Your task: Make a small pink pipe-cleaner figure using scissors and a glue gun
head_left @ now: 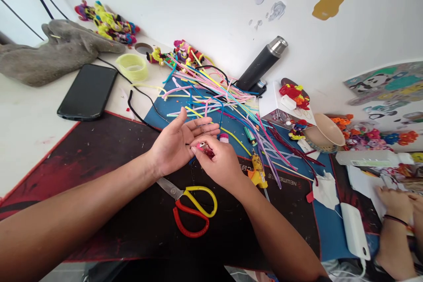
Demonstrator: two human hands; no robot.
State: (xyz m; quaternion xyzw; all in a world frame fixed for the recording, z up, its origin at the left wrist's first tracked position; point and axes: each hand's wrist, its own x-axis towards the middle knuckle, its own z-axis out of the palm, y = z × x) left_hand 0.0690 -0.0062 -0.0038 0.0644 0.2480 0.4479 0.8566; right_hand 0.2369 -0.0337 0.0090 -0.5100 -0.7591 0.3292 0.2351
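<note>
My left hand (175, 145) is palm up, its fingers stretched out and apart. Over that palm, my right hand (220, 161) is closed around a small red lighter (205, 149) with a metal top. A tiny dark bit (188, 144) shows at the right fingertips, against the left palm; whether it is pinched or just lies there I cannot tell. Below both hands, scissors (190, 205) with one yellow and one red handle lie on the dark mat (139, 224). Beyond the fingers spreads a loose heap of coloured pipe cleaners (211, 88).
A yellow glue gun (258, 172) lies right of my right hand. Further off are a black phone (88, 92), a yellow coil (132, 67), a leaning black thermos (262, 64) and a white box (280, 110). At far right, a co-worker's hands (395, 205) are near a white power bank (355, 231).
</note>
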